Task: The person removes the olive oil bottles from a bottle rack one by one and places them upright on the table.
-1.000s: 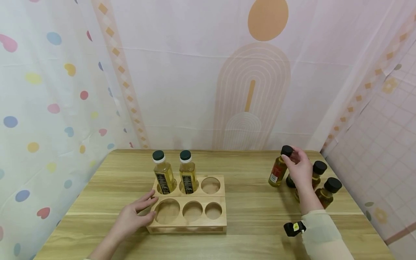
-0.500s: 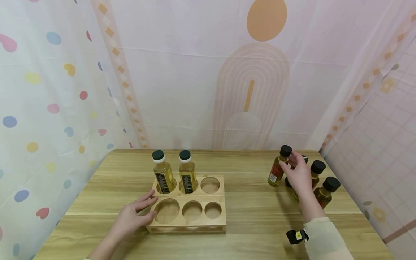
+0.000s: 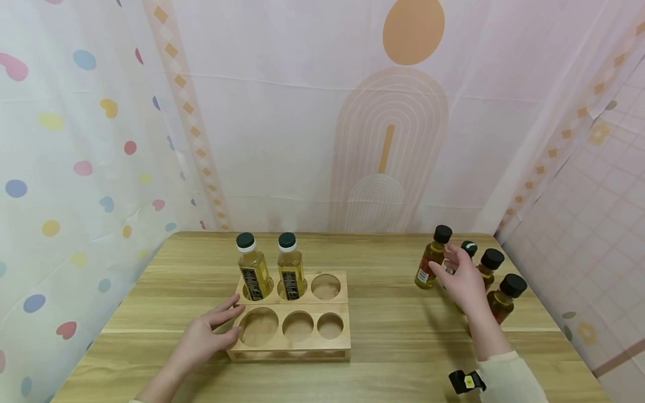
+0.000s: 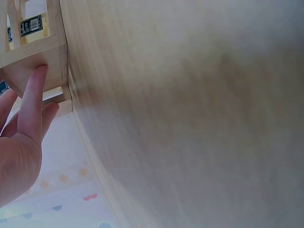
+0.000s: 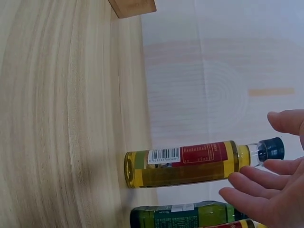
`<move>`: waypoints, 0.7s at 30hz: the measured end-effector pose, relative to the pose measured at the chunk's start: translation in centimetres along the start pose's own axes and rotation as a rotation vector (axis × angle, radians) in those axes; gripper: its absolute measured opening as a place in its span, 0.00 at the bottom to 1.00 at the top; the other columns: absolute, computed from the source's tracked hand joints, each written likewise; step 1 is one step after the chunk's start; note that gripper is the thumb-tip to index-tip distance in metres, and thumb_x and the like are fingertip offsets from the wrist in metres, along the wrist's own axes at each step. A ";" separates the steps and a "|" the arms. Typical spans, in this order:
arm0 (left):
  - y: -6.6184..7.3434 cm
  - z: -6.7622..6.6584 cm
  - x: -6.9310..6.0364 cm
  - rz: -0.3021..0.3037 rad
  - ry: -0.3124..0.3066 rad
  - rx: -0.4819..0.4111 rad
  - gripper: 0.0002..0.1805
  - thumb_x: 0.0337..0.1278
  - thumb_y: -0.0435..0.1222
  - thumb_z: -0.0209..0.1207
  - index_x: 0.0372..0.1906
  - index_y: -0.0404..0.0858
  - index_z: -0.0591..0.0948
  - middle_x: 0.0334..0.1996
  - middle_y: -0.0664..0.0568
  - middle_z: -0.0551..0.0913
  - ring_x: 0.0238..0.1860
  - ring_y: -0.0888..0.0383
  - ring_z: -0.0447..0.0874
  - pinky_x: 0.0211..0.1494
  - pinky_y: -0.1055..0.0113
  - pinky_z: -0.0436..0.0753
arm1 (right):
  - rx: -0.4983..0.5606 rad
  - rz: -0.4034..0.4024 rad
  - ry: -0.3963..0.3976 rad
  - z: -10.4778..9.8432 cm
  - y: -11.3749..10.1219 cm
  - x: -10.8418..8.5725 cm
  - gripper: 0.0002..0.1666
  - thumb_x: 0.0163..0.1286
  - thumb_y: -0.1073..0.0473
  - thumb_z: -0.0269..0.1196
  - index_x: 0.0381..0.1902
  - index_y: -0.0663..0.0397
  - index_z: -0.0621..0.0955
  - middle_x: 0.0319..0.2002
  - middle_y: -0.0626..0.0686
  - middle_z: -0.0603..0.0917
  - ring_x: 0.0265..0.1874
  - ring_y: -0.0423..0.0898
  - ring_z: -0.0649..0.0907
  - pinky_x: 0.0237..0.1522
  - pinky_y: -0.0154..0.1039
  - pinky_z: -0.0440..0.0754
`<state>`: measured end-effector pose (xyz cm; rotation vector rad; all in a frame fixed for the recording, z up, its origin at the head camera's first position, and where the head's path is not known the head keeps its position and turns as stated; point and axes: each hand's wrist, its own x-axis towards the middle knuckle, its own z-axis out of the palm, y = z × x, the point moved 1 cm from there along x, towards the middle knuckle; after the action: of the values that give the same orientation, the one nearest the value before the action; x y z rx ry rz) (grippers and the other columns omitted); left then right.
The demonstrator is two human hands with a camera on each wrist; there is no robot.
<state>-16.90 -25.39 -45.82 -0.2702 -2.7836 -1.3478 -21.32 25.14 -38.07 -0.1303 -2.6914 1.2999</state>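
My right hand [image 3: 463, 281] is beside an oil bottle [image 3: 427, 268] with a red label and black cap, upright on the table. In the right wrist view the fingers are extended and the thumb [image 5: 287, 122] is spread away from them; the fingertips are by the bottle neck, and contact is hard to tell. My left hand [image 3: 204, 336] rests its fingers against the left end of a wooden bottle rack [image 3: 292, 305]. A finger [image 4: 32, 102] touches the end panel in the left wrist view. Two green-capped oil bottles, one left [image 3: 254, 274] and one right [image 3: 291, 274], stand in back-row holes.
Behind my right hand stand a green bottle [image 5: 185, 214] and black-capped bottles, one farther [image 3: 491, 263] and one nearer [image 3: 506, 296], partly hidden. The rack has a hole [image 3: 326, 275] at back right and three in front. A patterned curtain [image 3: 282, 140] hangs behind the table [image 3: 393, 336].
My right hand has let go of the red-labelled bottle's cap and moved down and slightly right. The bottle stays standing. My left hand has kept its place on the rack.
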 end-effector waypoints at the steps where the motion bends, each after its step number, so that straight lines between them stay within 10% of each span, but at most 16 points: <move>1: 0.0 0.0 0.0 0.000 0.000 0.001 0.25 0.56 0.37 0.69 0.60 0.35 0.81 0.70 0.49 0.69 0.68 0.45 0.66 0.64 0.54 0.70 | -0.007 -0.002 -0.002 0.0 0.0 -0.1 0.44 0.74 0.51 0.60 0.75 0.68 0.55 0.67 0.72 0.67 0.65 0.67 0.70 0.62 0.61 0.70; 12: 0.0 -0.1 0.0 -0.003 0.005 0.016 0.25 0.57 0.38 0.69 0.60 0.37 0.82 0.70 0.52 0.69 0.68 0.46 0.66 0.61 0.71 0.67 | -0.025 -0.076 -0.018 1.6 -0.6 -1.0 0.41 0.73 0.52 0.63 0.72 0.70 0.61 0.64 0.72 0.71 0.62 0.67 0.73 0.62 0.62 0.70; 21: 0.0 0.0 -0.1 -0.002 0.002 0.001 0.25 0.57 0.38 0.69 0.60 0.37 0.81 0.70 0.51 0.69 0.68 0.46 0.67 0.64 0.52 0.70 | 0.044 -0.188 -0.044 4.6 -0.6 -1.0 0.37 0.69 0.59 0.66 0.70 0.67 0.66 0.61 0.69 0.75 0.60 0.65 0.76 0.61 0.60 0.72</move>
<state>-16.84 -25.40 -45.77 -0.2660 -2.7836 -1.3461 -21.13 21.10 -40.49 0.1550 -2.6336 1.3173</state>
